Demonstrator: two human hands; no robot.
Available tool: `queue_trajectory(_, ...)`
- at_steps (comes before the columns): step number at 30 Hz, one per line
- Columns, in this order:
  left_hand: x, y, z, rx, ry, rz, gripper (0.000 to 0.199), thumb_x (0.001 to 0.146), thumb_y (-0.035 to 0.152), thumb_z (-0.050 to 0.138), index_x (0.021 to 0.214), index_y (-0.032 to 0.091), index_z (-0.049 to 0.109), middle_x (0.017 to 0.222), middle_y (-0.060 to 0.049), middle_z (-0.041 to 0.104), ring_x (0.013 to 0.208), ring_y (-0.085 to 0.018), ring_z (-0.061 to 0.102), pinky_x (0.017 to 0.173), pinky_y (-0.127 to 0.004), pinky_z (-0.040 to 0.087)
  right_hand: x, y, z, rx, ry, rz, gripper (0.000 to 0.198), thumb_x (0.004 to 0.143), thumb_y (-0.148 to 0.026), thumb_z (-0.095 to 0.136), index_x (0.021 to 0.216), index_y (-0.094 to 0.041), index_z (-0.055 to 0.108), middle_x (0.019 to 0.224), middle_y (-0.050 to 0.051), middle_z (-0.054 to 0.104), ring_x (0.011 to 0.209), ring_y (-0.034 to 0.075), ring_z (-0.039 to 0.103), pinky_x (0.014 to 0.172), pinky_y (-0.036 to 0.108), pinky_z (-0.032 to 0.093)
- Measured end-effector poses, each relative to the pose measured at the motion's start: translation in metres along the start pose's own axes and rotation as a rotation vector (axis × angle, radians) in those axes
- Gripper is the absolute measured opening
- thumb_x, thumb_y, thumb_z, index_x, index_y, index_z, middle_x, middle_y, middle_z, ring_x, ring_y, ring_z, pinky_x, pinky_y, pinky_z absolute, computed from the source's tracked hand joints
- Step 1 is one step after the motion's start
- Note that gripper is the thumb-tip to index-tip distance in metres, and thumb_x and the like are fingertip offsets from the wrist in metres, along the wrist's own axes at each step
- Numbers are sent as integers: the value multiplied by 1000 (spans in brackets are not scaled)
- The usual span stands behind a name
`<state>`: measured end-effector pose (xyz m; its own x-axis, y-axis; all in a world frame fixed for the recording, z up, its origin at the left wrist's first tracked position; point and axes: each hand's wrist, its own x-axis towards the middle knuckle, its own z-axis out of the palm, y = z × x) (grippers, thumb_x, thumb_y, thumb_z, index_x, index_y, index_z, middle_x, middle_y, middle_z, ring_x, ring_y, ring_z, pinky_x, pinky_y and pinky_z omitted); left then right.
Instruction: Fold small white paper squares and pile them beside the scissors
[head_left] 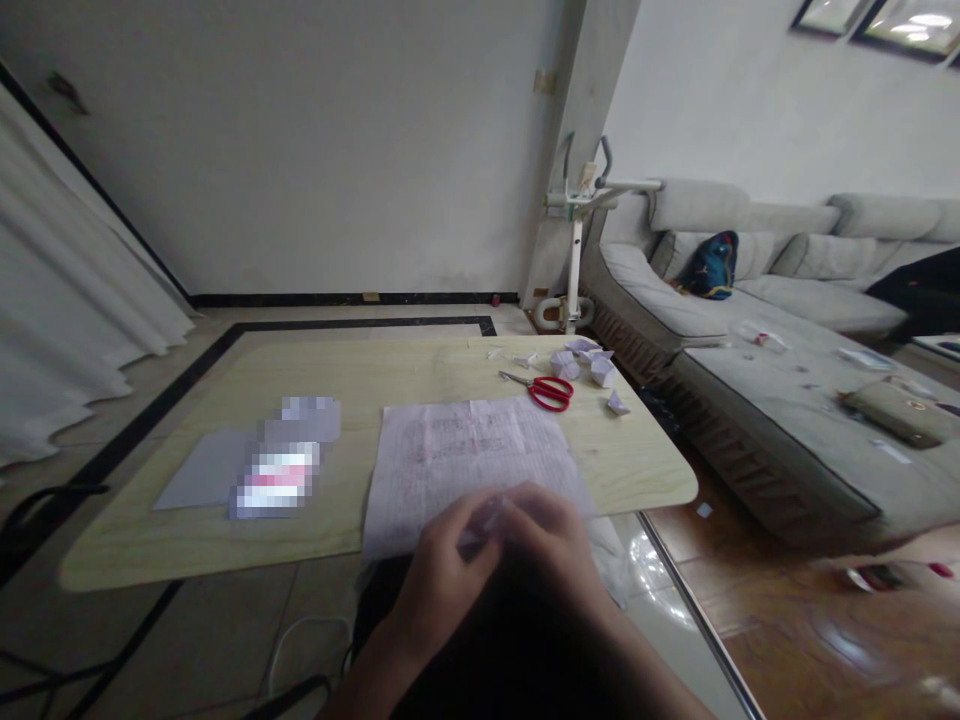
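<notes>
Close together at the table's near edge, my left hand (448, 550) and my right hand (553, 535) meet at the fingertips. Pinched between them is a small pale piece of paper (491, 518), mostly covered by the fingers and blurred. Under and beyond the hands lies a large creased sheet of paper (480, 440) with faint printing and reddish marks. Red-handled scissors (551, 393) rest just past its far right corner. Several small folded paper pieces (566, 364) sit at the table's far right, with paper scraps (525, 360) beside them.
The light wooden table (637, 460) has rounded corners. On its left lie a white sheet (195, 475) and a pixelated, bright object (277, 475). A grey sofa (787, 430) stands to the right, with white exercise equipment (576, 250) behind the table. A white curtain (67, 300) hangs left.
</notes>
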<state>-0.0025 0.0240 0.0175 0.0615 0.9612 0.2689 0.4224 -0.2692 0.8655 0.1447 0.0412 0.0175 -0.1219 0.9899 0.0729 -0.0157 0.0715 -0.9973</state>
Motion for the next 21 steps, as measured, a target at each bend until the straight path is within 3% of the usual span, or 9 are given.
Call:
queue_trajectory(6,-1,-3,-1,10,-5,17,26,86,17,64,111,20,70,105,-8,77,95,-23,74,83,-34,61,-1,-1,-2,-148,3,-80,23,87,-39,67,81,-18,74,75,4,73,72,19,66,67,30,53)
queue_trajectory(10,-1,-2,-3,-49,-32,-1,26,88,19,63,112,22,69,108,-6,77,98,-21,72,85,-32,59,-1,-1,-2,-47,-12,-36,22,85,-38,69,79,-18,73,75,4,73,71,20,68,66,31,54)
queue_trajectory(15,-2,-2,-5,-156,-54,-132,15,89,32,63,97,21,71,86,-2,77,79,-18,73,68,-24,58,1,2,-1,120,40,39,20,77,-37,74,74,-18,70,69,2,73,66,19,68,64,30,55)
queue_trajectory(21,0,-4,-5,-148,-47,-183,20,89,35,62,88,18,72,74,-1,74,69,-17,70,62,-22,54,3,5,-1,89,90,50,15,75,-33,74,72,-18,72,66,0,69,63,16,62,61,25,50)
